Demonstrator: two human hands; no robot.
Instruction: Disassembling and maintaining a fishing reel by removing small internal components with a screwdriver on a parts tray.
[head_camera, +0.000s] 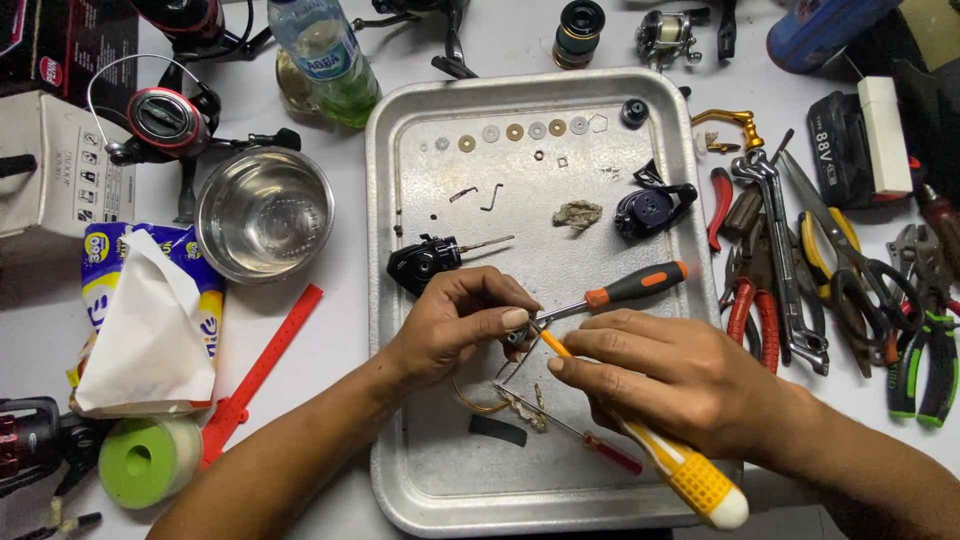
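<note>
At lower centre of the frame, over the metal tray (400, 300), the left hand (450, 325) pinches one small metal part (517, 335) between thumb and fingertips; the part is mostly hidden by the fingers and its shape cannot be told. The right hand (665, 380) is closed around one yellow-handled screwdriver (690, 480), whose orange-collared shaft tip meets the small metal part, so the two hands sit close together, nearly touching. One orange-and-black screwdriver (630, 290) lies just above the hands, its shaft pointing at the same spot. Below the hands, on the tray, lie one thin red-handled screwdriver (600, 450), one curved brass wire piece (475, 402) and one flat black strip (497, 430). Higher on the tray: one black reel body (422, 263) at centre left, one dark reel side cover (650, 208) at centre right, one crumpled grey scrap (578, 213), and a row of about seven washers (515, 131) along the upper edge. Left of the tray stand one steel bowl (265, 212), one tissue pack (150, 320), one red strip (262, 370) and one green tape roll (150, 458). One plastic bottle (322, 55) stands at upper left. At right lies a cluster of pliers and wrenches (800, 290).
</note>
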